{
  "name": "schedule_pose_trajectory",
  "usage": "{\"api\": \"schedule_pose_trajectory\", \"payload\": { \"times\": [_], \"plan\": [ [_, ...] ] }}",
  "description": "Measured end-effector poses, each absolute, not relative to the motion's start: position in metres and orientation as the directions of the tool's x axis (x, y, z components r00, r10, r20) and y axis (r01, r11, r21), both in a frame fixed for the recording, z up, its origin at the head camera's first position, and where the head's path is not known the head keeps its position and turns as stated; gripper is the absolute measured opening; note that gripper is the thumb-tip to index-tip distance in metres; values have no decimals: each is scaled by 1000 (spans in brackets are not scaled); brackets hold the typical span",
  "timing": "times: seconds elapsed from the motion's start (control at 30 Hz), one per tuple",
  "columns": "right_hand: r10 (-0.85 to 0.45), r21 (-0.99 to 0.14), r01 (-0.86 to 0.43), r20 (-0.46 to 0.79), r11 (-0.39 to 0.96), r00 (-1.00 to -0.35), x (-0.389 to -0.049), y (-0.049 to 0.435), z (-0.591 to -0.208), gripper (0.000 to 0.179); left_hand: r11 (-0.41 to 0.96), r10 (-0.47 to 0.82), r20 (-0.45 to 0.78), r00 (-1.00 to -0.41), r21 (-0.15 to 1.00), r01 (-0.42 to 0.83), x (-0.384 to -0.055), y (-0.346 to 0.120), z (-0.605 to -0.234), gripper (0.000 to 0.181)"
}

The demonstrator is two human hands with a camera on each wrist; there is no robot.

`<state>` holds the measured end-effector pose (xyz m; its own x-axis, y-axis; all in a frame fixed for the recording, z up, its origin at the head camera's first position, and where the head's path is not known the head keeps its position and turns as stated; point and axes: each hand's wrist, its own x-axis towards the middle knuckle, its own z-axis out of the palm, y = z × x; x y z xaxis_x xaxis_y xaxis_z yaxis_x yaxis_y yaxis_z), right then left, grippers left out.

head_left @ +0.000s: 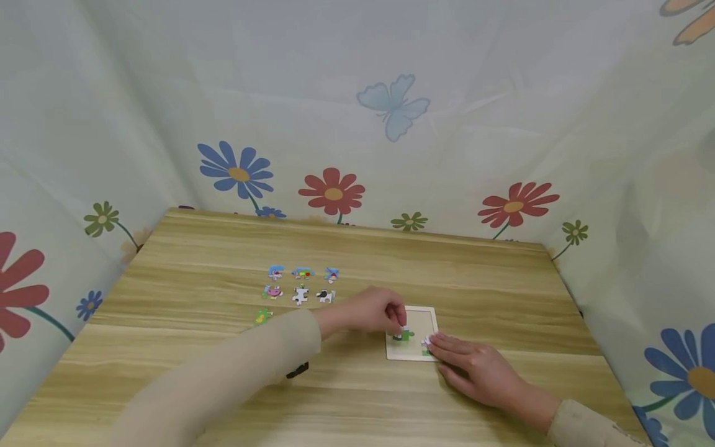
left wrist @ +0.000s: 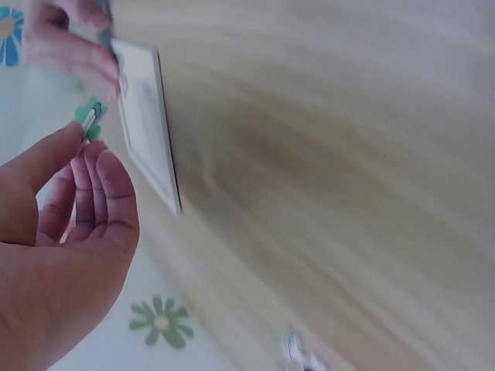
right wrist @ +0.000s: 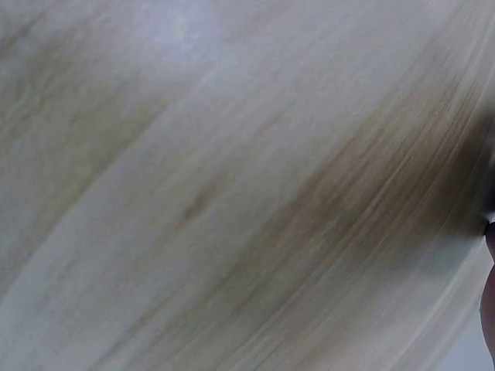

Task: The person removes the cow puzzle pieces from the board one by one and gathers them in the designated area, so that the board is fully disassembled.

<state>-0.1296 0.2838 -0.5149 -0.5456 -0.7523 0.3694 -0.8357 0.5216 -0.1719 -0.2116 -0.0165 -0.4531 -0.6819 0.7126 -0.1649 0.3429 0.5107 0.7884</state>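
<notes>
My left hand (head_left: 368, 310) pinches a mostly green jigsaw piece (head_left: 406, 335) between thumb and fingers, over the pale puzzle tray (head_left: 410, 357). In the left wrist view this piece (left wrist: 91, 117) is edge-on at the fingertips, apart from the tray (left wrist: 155, 127). A white and green piece (head_left: 426, 349) lies in the tray's lower right corner. My right hand (head_left: 483, 371) has its fingers extended, the tips touching that piece and the tray's right edge. Only a sliver of a finger (right wrist: 489, 301) appears in the right wrist view.
Left of the tray, several loose jigsaw pieces (head_left: 303, 273) lie in rows on the wooden table (head_left: 447, 273). A yellow-green piece (head_left: 263, 316) sits nearest my left sleeve. A small black item (head_left: 298, 370) shows beside that sleeve. Flowered cloth (head_left: 424, 161) hangs round the table.
</notes>
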Motion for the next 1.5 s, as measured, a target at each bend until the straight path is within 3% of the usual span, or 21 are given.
{"api": "schedule_pose_trajectory", "payload": {
  "times": [0.27,0.8,1.1,1.5],
  "plan": [
    [-755,-158,-845,388,510,-528,-129,283,-514,49,550,694,-195,-693,764,336,-220,-70,-437,6],
    [-759,-153,-845,379,512,-529,-132,284,-518,45,656,634,-213,-744,657,371,-219,-160,-443,8],
    [-759,-158,-843,376,514,-532,-132,283,-516,42,684,627,-199,-753,604,409,-219,-183,-453,10],
    [-755,-166,-834,360,526,-548,-131,283,-514,45,662,654,-80,-752,542,518,-215,-195,-464,12]
  ]
}}
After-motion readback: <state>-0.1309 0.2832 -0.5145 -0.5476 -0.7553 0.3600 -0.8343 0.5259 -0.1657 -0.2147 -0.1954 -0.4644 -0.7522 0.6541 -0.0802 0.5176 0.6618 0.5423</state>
